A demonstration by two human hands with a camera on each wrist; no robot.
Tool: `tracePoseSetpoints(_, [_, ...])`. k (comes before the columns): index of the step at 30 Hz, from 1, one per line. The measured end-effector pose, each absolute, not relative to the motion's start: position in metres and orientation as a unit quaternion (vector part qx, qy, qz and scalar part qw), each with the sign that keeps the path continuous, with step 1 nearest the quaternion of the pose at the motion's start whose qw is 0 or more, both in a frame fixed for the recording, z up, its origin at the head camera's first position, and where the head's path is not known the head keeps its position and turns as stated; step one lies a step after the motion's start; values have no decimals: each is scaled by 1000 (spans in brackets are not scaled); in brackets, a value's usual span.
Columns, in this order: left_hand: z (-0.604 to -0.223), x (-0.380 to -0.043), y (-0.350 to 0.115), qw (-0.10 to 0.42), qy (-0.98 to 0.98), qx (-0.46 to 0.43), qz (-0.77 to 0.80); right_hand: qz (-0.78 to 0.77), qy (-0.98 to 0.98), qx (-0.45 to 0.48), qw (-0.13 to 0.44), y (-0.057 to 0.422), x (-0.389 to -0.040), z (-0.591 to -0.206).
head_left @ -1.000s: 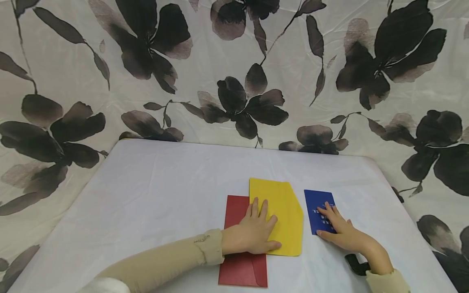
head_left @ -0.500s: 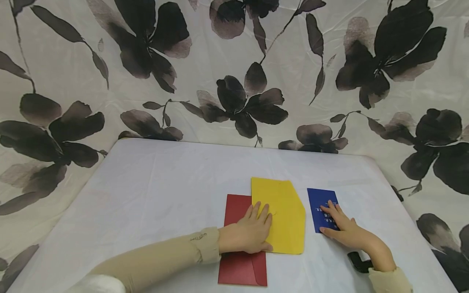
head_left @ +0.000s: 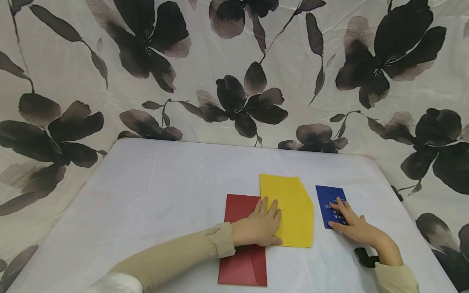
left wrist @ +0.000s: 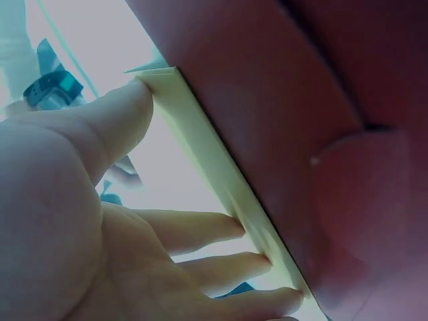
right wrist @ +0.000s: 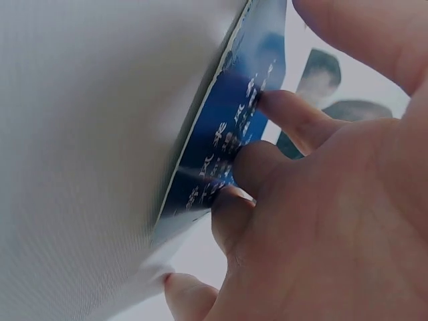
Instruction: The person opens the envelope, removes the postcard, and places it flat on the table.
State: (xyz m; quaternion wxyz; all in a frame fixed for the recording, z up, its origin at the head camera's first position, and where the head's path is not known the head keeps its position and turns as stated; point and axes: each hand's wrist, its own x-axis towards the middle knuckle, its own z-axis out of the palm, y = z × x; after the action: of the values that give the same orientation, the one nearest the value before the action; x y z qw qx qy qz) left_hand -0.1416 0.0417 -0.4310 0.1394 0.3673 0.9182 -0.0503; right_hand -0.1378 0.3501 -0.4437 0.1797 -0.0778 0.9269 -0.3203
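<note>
In the head view my left hand lies with straight, spread fingers on the left part of a flat yellow paper piece with slanted right corners. The yellow piece overlaps a red paper envelope, whose flap shows at the lower end. From the left wrist view, the fingertips press on the yellow piece beside the red envelope. My right hand touches a dark blue card printed with white characters. The right wrist view shows its fingertips resting on the blue card.
All the paper pieces lie on a white-covered table. A black wristband device sits at my right wrist. Behind the table's far edge hangs a pale cloth with dark flowers.
Under my left hand the yellow piece has slid right and slightly away from me. The blue card has shifted the same way beneath my right fingers. The red envelope has stayed in place.
</note>
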Motion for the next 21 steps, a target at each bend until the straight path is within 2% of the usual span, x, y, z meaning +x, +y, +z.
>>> tracePoseSetpoints(21, [-433,-163,70,161,922,351,-36,-293,937,-27,188,377,-171,-442])
